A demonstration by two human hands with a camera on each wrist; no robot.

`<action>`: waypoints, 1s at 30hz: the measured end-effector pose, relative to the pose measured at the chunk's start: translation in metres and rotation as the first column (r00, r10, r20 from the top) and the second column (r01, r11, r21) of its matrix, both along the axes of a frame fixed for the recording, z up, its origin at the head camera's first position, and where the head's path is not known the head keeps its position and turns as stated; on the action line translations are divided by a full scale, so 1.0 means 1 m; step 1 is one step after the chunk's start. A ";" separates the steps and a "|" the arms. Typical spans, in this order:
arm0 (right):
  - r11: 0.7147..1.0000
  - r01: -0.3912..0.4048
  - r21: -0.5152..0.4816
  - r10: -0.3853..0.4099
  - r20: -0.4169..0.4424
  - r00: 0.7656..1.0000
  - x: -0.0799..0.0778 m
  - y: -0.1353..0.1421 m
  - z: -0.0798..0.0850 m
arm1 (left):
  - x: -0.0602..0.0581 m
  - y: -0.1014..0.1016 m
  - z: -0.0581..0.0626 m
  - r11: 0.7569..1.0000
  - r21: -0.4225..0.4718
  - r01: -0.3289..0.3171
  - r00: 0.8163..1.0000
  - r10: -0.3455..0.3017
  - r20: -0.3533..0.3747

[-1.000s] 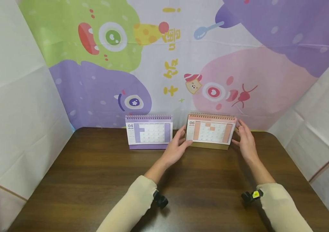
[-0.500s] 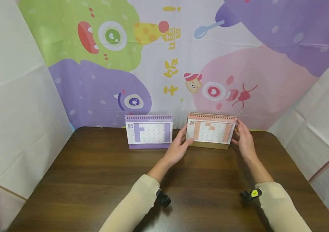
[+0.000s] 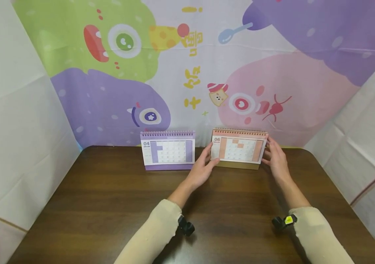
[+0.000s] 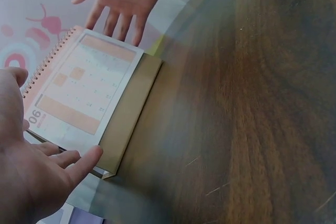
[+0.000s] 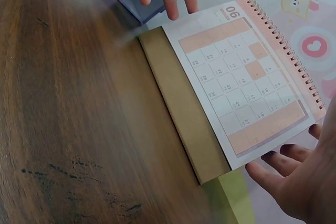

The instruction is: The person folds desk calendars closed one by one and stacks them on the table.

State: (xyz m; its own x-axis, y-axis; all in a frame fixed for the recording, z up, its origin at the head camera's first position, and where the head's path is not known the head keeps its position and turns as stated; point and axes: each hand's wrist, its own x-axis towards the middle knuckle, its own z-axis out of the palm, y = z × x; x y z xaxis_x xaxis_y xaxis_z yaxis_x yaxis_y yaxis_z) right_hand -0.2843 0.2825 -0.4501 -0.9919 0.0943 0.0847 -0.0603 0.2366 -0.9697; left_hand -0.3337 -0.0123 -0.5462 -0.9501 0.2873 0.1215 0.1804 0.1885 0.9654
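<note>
A desk calendar with a pink top band, "06" and a brown base (image 3: 239, 148) stands tilted back at the table's rear. My left hand (image 3: 200, 171) is at its left edge, thumb by the lower front corner and fingers loosely extended along the side. At the right edge is my right hand (image 3: 277, 161), fingers spread and lightly bent, the tips right at the side. The left wrist view shows both palms facing the pink calendar (image 4: 131, 114) from opposite sides. In the right wrist view, fingertips of the right hand (image 5: 310, 182) reach the calendar's edge.
Left of the pink calendar stands a purple desk calendar marked "04" (image 3: 167, 152), close to my left hand. Behind both hangs a cartoon-printed cloth (image 3: 190, 121). White sheets (image 3: 19, 110) flank the dark wooden table (image 3: 115, 205).
Both hands have closed in slightly on the pink calendar; the left hand moved a little to the right. The head view shifted slightly. Both calendars stay in place.
</note>
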 end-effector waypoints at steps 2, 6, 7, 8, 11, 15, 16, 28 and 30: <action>1.000 0.004 0.000 -0.004 0.004 1.000 0.000 -0.001 0.000 | 0.000 0.000 0.000 1.000 -0.005 -0.001 1.000 0.001 -0.001; 1.000 0.006 0.008 -0.006 0.005 1.000 0.000 -0.001 -0.001 | 0.000 0.000 -0.001 1.000 -0.004 0.001 1.000 -0.002 -0.007; 1.000 0.004 0.009 -0.004 0.006 1.000 -0.001 -0.001 -0.001 | 0.000 0.000 -0.001 1.000 0.000 0.001 1.000 -0.001 -0.008; 1.000 0.003 0.011 -0.003 0.006 1.000 -0.001 -0.001 -0.001 | 0.000 0.000 -0.001 1.000 0.002 -0.001 1.000 0.001 -0.010; 1.000 0.002 0.017 -0.002 0.007 1.000 -0.001 0.000 -0.001 | 0.000 0.000 -0.001 1.000 0.005 -0.009 1.000 0.009 -0.019; 0.999 0.014 0.030 -0.014 0.001 1.000 -0.001 0.001 -0.001 | 0.000 0.001 0.000 0.999 -0.042 -0.003 0.997 0.000 -0.074; 0.999 0.016 0.029 -0.016 -0.003 1.000 -0.001 0.001 -0.001 | 0.000 0.001 0.001 0.998 -0.059 -0.001 0.996 -0.004 -0.091; 0.999 0.026 0.028 -0.026 -0.012 1.000 0.005 -0.002 0.001 | -0.002 0.001 0.001 0.999 -0.043 -0.013 0.997 0.009 -0.078; 0.999 0.025 0.021 -0.025 -0.009 1.000 0.006 -0.003 0.000 | -0.001 0.001 0.003 0.999 -0.043 -0.022 0.998 0.019 -0.067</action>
State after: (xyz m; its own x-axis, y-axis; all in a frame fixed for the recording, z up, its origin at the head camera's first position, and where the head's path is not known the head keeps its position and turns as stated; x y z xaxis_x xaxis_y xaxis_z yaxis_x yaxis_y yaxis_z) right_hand -0.2778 0.2797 -0.4496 -0.9885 0.1175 0.0956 -0.0625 0.2588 -0.9639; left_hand -0.3343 -0.0113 -0.5434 -0.9462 0.2741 0.1722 0.2394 0.2345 0.9422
